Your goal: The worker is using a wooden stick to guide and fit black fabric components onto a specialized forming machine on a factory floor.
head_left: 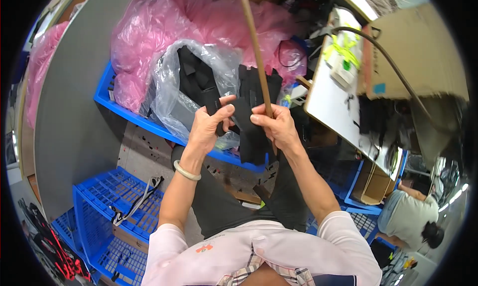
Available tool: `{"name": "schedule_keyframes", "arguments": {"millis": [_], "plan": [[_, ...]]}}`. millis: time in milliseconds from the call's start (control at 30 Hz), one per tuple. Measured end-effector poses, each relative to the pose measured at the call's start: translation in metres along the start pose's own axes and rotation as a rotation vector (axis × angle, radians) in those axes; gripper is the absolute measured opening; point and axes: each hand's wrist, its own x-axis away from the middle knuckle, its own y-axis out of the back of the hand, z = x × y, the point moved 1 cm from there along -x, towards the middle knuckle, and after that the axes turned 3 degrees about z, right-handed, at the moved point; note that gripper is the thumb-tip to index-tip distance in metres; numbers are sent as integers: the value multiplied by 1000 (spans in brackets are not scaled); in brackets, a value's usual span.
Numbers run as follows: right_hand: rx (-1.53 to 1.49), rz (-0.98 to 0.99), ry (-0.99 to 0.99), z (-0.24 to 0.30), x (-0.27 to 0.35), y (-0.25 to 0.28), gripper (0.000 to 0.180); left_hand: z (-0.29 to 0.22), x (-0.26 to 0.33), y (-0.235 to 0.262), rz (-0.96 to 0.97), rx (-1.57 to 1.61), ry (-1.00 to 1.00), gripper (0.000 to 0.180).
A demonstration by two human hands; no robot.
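My left hand, with a pale bangle at the wrist, has its fingers curled round a narrow black fabric strip. The thumb and index finger point toward a wider black fabric piece. That piece hangs down between my hands, and the thumb and fingers of my right hand pinch its right edge. A long wooden stick passes right at my right hand; whether the fingers also grip it, I cannot tell. Behind my hands, more black fabric pieces lie in a clear plastic bag.
A blue crate holds the clear bag and pink plastic bags. Left stands a grey panel, with blue baskets below. Right are a white tabletop, a cardboard box and another person.
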Motion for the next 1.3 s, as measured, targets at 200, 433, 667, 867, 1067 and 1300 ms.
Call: {"name": "schedule_keyframes", "arguments": {"millis": [200,433,667,867,1067,1300], "plan": [[321,-3,11,67,169,23,20,-8,111,-112,208,-506,-33,12],[1105,-385,304,15,337,49,35,102,195,-193,315,-291,107,8],[439,-551,504,-35,376,75,20,127,206,-213,691,-205,318,16],[547,-685,521,-19,382,76,30,134,206,-227,655,-272,171,10],[685,-756,716,-13,370,71,16,127,211,-232,536,-165,36,4],[-5,-362,569,14,345,51,13,101,197,-216,507,123,215,11]]}}
